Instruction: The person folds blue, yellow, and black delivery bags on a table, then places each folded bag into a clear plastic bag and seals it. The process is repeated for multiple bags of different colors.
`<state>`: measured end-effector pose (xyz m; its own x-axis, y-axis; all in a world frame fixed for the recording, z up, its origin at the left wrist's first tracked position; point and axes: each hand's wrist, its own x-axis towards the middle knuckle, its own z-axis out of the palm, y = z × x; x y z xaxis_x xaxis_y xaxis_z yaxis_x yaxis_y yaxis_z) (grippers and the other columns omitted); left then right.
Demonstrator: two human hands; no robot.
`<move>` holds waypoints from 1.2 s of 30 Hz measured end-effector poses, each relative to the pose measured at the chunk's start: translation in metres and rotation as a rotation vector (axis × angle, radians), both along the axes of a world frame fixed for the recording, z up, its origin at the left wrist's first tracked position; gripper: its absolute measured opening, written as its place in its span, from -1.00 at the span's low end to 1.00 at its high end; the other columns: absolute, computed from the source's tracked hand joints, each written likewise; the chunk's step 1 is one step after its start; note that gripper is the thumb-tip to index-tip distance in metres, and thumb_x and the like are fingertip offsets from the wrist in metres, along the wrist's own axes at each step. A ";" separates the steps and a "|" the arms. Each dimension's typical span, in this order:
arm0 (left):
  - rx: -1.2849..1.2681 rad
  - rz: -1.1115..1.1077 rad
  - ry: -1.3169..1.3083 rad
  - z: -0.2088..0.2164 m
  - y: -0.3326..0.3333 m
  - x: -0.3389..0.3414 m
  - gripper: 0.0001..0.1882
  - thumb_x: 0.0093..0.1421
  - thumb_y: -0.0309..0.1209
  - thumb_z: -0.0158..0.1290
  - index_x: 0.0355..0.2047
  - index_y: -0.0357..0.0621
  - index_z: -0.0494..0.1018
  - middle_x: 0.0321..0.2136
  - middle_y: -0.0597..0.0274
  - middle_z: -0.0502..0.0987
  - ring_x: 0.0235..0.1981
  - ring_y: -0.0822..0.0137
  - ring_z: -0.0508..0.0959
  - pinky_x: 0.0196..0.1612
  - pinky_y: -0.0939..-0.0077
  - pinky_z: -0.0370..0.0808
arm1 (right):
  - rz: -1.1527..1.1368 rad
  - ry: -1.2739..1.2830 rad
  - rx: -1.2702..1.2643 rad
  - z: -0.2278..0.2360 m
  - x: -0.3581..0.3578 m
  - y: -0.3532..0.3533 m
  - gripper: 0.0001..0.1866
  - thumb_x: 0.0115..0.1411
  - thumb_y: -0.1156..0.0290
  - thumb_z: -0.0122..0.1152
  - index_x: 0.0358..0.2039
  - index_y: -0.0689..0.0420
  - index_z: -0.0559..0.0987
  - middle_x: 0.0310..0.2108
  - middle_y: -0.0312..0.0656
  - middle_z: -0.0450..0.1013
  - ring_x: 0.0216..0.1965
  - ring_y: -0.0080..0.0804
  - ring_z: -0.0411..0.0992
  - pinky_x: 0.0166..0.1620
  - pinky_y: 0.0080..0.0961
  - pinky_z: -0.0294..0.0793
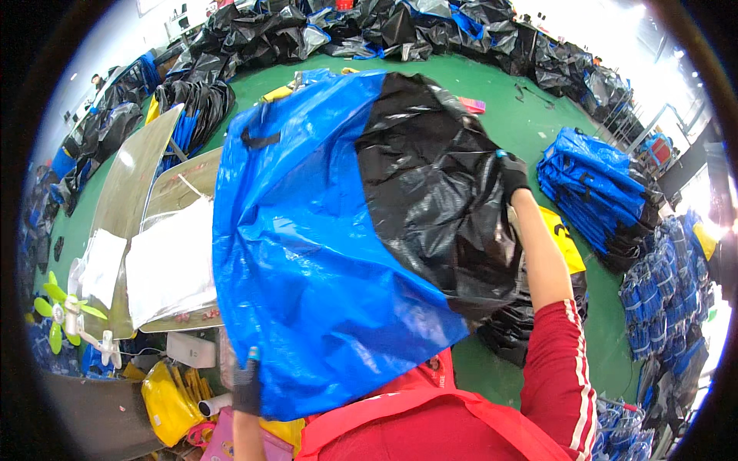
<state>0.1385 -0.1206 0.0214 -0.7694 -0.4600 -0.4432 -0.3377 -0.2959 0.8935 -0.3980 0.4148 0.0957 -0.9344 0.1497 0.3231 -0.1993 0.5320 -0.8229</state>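
Note:
A large bag (307,253) of shiny plastic sheeting, blue on the left and black on the right, is spread out in front of me. A short black strap handle (260,140) shows near its upper left edge. My right hand (513,175), in a dark glove with bare or pale fingertips, is closed on the black part's right edge, arm stretched forward. Low on the left, my left hand (247,388), also gloved, pinches the blue part's lower left edge; its other fingers are partly hidden by the sheeting.
White sheets (171,261) lie on a table (184,183) at left, beside a green-bladed fan (60,313). Yellow pieces (171,399) sit below it. Blue-black folded bags (592,192) are stacked on the green floor (511,127) at right. Black sheeting heaps (261,38) line the back.

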 end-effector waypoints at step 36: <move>-0.847 0.013 0.223 0.100 -0.107 -0.413 -0.27 0.13 0.14 0.02 0.18 0.00 0.22 -0.09 -0.06 0.40 -0.07 -0.02 0.42 -0.01 0.10 0.38 | -0.311 0.542 0.570 -0.013 -0.014 -0.094 -0.76 0.20 0.14 0.09 -0.39 0.04 0.54 -0.54 0.01 0.46 -0.46 0.10 0.45 -0.45 -0.14 0.40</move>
<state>-0.2743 -0.2274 0.1218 -0.7901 -0.5754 0.2114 -0.1302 0.4945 0.8594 -0.4120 0.3205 0.0827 -0.5717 0.0524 0.8188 -0.2647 0.9328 -0.2445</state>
